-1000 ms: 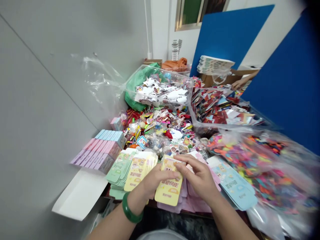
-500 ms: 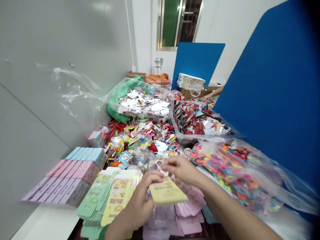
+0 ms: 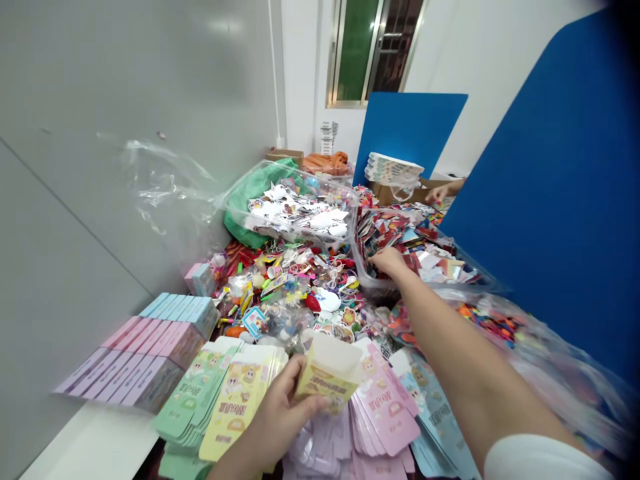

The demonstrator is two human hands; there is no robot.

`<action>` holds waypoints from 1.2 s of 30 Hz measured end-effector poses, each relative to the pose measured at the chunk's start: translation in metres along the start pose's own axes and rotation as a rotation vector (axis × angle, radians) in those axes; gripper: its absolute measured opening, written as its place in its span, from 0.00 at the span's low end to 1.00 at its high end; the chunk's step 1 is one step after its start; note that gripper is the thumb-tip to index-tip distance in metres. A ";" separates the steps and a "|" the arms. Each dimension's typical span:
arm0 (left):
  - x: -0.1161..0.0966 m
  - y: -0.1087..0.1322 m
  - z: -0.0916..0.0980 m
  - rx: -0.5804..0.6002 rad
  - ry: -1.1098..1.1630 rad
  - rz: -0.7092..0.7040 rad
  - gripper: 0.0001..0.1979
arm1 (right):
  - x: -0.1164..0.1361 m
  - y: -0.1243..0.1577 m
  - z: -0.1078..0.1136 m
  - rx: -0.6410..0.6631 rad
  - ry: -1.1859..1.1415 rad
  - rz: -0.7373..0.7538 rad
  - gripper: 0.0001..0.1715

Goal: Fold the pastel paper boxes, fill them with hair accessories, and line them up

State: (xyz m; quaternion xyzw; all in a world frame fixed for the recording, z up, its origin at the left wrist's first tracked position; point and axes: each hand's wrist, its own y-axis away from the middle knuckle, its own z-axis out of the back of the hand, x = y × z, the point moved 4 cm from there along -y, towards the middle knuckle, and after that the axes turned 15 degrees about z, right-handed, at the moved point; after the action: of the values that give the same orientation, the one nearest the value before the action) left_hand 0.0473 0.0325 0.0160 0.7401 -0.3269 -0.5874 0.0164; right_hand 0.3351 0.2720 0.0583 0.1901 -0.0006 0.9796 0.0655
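My left hand is shut on a small yellow printed cardboard box, opened out with its top flaps up. Below and around it lie flat printed boxes: a green stack, a yellow stack, a pink fan and a light blue fan. My right hand is stretched forward to the near corner of a clear plastic bin full of red and multicoloured paper pieces. Its fingers are hidden behind the knuckles, so I cannot tell whether it holds anything.
Pastel boxes stand in rows at left, by a grey wall. A heap of small trinkets fills the middle. Behind it is a bin of white stickers. A bulging plastic bag of coloured pieces lies at right. A co-worker's hand shows at the back.
Both hands were together on a flat yellow card. Now it is opened into a box in my left hand, and my right hand has moved forward to the bin.
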 end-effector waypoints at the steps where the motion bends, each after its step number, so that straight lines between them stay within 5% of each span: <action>1: 0.000 0.000 0.000 -0.002 0.001 0.000 0.20 | 0.000 -0.001 0.000 -0.012 0.015 -0.007 0.17; 6: -0.001 0.004 0.012 -0.083 0.028 -0.016 0.20 | 0.006 0.014 0.020 -0.138 0.094 0.018 0.15; 11: -0.003 0.010 0.031 -0.195 0.085 0.005 0.23 | 0.043 0.060 0.029 -0.242 0.070 0.269 0.19; 16: -0.007 0.014 0.045 -0.279 0.122 -0.040 0.25 | 0.059 0.095 -0.025 0.040 -0.057 0.416 0.05; 21: -0.008 0.014 0.042 -0.270 0.118 -0.033 0.24 | 0.039 0.097 -0.060 0.132 -0.191 0.377 0.08; 26: -0.009 0.012 0.038 -0.284 0.098 -0.020 0.22 | 0.042 0.108 -0.024 -0.018 -0.335 0.376 0.09; 31: -0.005 0.004 0.028 -0.287 0.032 0.002 0.19 | 0.080 0.151 0.015 -0.179 -0.690 0.471 0.16; 36: -0.006 -0.003 0.015 -0.207 0.009 -0.063 0.20 | 0.116 0.179 0.001 -0.075 -0.658 0.691 0.10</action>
State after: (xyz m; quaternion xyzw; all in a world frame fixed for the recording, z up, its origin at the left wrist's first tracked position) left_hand 0.0350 0.0434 0.0151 0.7471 -0.2407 -0.6150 0.0758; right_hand 0.2055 0.1090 0.1064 0.4762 -0.1199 0.8312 -0.2606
